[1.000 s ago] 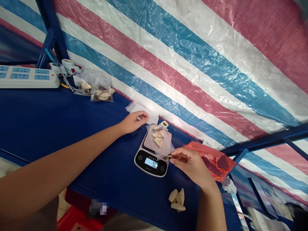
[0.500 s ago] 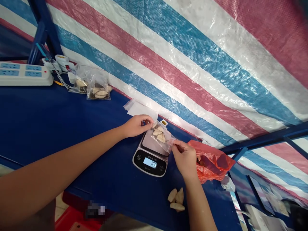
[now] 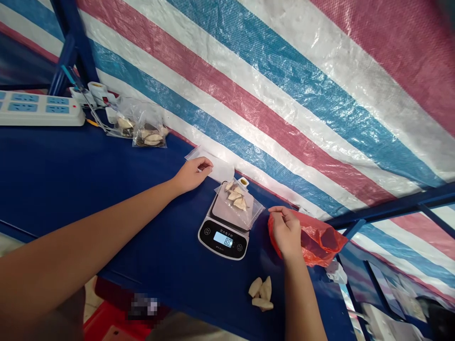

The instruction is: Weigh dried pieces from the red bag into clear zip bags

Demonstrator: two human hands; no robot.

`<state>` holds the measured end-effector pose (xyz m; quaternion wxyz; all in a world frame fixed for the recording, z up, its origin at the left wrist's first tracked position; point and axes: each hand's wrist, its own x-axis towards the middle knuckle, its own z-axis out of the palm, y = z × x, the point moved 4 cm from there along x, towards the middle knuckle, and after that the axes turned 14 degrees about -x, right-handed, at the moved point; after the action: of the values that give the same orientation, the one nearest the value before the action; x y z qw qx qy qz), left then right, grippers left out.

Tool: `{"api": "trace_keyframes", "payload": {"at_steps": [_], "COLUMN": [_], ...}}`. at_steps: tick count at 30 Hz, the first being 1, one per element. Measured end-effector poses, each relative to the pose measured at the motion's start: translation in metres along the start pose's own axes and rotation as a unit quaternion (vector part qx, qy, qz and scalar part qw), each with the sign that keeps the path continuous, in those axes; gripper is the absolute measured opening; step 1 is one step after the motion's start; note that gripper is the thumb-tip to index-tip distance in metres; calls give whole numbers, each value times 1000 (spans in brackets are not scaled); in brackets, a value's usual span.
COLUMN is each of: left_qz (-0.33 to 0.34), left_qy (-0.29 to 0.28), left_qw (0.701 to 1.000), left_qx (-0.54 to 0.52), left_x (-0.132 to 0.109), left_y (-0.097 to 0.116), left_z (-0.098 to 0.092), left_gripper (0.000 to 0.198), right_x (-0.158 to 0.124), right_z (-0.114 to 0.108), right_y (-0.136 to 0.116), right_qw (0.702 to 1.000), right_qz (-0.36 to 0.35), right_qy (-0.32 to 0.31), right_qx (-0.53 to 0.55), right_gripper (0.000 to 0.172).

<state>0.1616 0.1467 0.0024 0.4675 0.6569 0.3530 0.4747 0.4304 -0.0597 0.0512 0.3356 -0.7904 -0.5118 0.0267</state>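
1. The blue worktop [image 3: 149, 246] bears the things.
2. The red bag [image 3: 314, 234], at right.
3. The scale [image 3: 223, 238], showing 8.8.
4. Left hand [image 3: 193, 174] and right hand [image 3: 286, 232]: fingers bent; if they grasp, I cannot tell.
5. The clear bag [image 3: 245, 217] with slices [image 3: 234, 194], on the scale.
6. Three loose pieces [image 3: 265, 289], nearer.

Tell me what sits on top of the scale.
On the scale lies a clear bag holding several pale slices; its right end overhangs the plate. The slices hide the plate beneath them, and some overlap, so their exact number is unclear.
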Motion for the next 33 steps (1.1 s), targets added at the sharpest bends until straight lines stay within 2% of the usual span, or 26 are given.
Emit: {"api": "trace_keyframes", "payload": {"at_steps": [4,8,12,16,18,20,24,28,30,33], "left_qz": [3,4,35,78,95,98,85,79,67,45], "left_qy": [50,89,88,49,57,93,160,179,163,100], "left_qw": [999,996,995,996,994,991,983,980,983,992], "left_qx": [-17,-9,0,15,15,8,3,37,58,67], "left_x": [-1,-2,-3,-6,-8,-9,-11,-13,-13,-12], "left_y": [1,0,-3,-1,3,9,19,26,26,22], "left_z": [-3,-7,-7,-2,-1,-4,-11,-14,-13,-7], "left_gripper": [30,34,55,76,73,61,36,42,48,50], "right_x": [2,5,7,5,4,4,5,4,3,3], "right_z": [4,7,8,0,-5,-7,-5,2,4,5], "right_y": [6,14,14,10,9,9,11,12,12,13], "right_qw": [1000,995,985,939,915,906,908,920,929,948], "right_qz": [22,46,81,142,157,157,138,116,102,77], "right_qy": [-7,17,24,106,144,161,162,122,113,110], "right_qx": [4,82,150,296,342,359,362,354,337,290], "right_gripper": [29,36,38,75,79,79,75,71,69,67]}}
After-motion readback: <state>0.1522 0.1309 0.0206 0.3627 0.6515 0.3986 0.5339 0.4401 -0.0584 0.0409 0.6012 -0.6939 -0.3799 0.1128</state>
